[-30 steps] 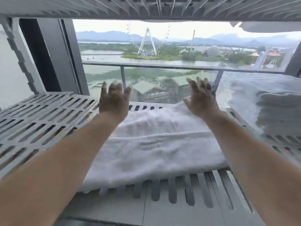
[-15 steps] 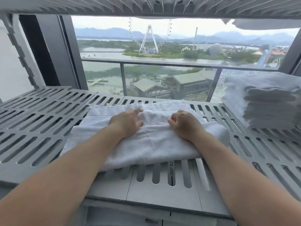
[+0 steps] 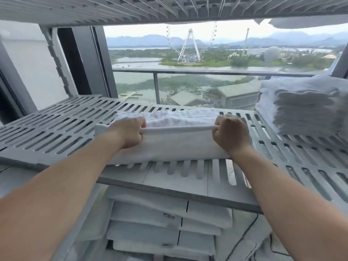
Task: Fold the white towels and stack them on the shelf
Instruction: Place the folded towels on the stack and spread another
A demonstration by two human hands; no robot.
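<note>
A white towel (image 3: 177, 146) lies folded lengthwise on the grey slotted shelf (image 3: 56, 132), in the middle of it. My left hand (image 3: 130, 131) grips the towel's upper edge at its left end. My right hand (image 3: 230, 133) grips the same edge at the right end, and the edge is pulled taut between the two fists. A stack of folded white towels (image 3: 305, 110) stands at the right end of this shelf.
Another slotted shelf (image 3: 131, 8) hangs close overhead, with a white towel (image 3: 308, 22) on it at the right. Folded towels (image 3: 165, 223) are piled on the level below. A window and balcony rail (image 3: 188, 71) are behind the shelf.
My hands came back from the far side of the towel with fingers spread, curled onto it, then moved apart to its ends and took hold of the upper edge.
</note>
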